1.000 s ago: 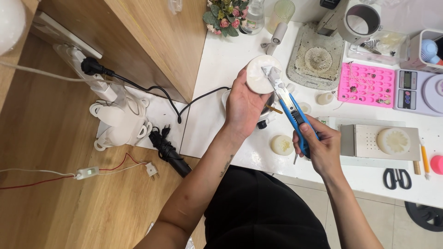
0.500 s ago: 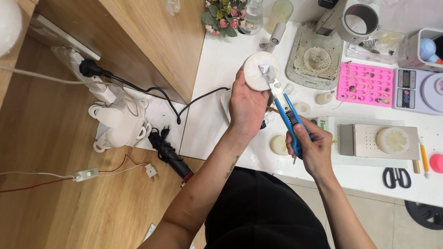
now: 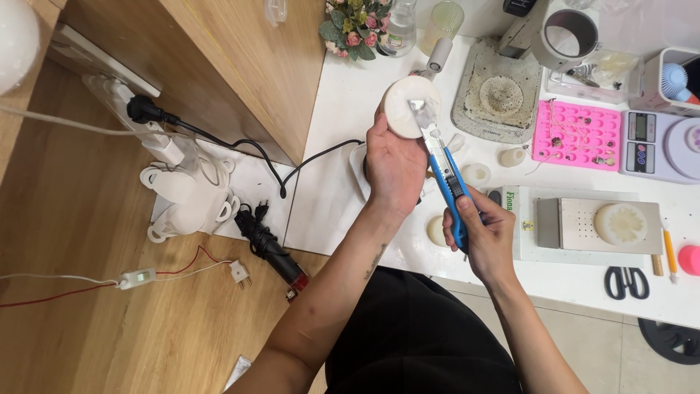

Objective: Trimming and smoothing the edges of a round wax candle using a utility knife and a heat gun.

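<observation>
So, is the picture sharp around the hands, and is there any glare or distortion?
Head view: the left hand, white disc and blue utility knife in the right hand look sharp; light is even with soft shadows; the white table is bright; edges bend slightly, wide-angle.

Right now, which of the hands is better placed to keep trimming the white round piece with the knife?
The right hand. It already grips the blue utility knife, whose blade rests on the white round piece. The left hand is occupied holding that piece up, so it probably suits steadying rather than cutting.

Two hands (image 3: 394, 164) (image 3: 487, 237), one blue utility knife (image 3: 446, 179), one pink mould (image 3: 577, 136), one pair of scissors (image 3: 625, 282), two scales (image 3: 660, 144) (image 3: 499, 98).
</observation>
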